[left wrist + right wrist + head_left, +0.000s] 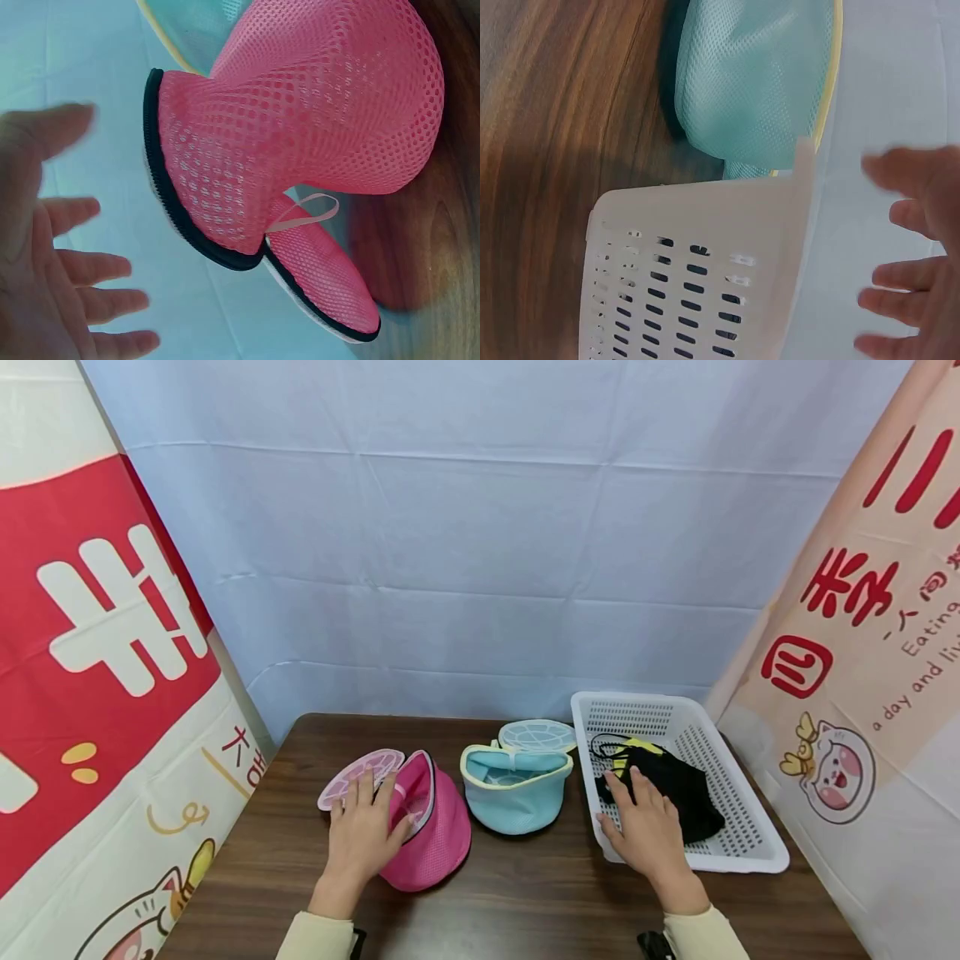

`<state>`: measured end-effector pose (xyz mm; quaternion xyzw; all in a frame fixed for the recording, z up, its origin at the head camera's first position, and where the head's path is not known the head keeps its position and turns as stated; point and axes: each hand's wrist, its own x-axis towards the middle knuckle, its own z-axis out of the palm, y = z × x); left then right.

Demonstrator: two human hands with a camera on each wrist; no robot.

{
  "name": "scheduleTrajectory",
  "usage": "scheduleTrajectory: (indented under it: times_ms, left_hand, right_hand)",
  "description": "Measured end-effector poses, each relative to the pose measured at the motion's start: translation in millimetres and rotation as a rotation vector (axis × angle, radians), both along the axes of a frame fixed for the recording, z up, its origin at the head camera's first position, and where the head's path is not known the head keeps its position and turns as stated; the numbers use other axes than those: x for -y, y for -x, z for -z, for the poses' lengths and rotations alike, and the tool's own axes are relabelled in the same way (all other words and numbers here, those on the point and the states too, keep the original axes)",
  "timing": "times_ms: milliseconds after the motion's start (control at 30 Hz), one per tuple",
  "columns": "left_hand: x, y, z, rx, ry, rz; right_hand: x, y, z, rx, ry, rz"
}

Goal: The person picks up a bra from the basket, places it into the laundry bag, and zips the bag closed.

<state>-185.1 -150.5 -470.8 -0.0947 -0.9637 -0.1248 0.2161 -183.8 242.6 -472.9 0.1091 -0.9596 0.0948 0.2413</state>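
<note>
A pink mesh laundry bag with a black zipper edge stands unzipped on the table, its lid folded back to the left. Over its opening, my left hand hovers with spread fingers; the left wrist view shows the hand apart from the mesh. To the right stands a light blue mesh laundry bag with yellow trim, also open, its lid tipped back. My right hand is held fingers apart above the white basket, near a black cloth item inside it. Neither hand holds anything.
Some yellow fabric and thin black cords lie beside the black cloth in the basket. Everything stands on a dark wooden table. A pale cloth backdrop hangs behind, with printed curtains on both sides.
</note>
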Motion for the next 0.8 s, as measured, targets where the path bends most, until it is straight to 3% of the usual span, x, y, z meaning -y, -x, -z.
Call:
scheduleTrajectory:
  times_ms: [133,233,467,667,800]
  left_hand:
    - [-1.7,-1.8,-2.0,-0.113,0.033,-0.021]
    - [-3.5,-2.9,-2.5,-0.158,0.035,-0.030]
    - [-6.8,-4.8,-6.9,-0.153,0.021,-0.032]
    - [-14.2,-17.7,-18.1,-0.157,-0.026,-0.013]
    - [-22.6,-20.7,-18.1,-0.139,-0.069,0.011]
  right_hand:
    - [0,-2.4,2.5,-0.173,-0.043,-0.025]
    - [1,-3.9,3.2,-0.195,-0.056,-0.025]
    - [4,-6.6,-3.6,-0.102,-0.055,0.006]
    - [7,-15.1,-13.0,0.046,0.001,0.047]
    - [6,-18.1,-15.0,0.074,0.022,0.040]
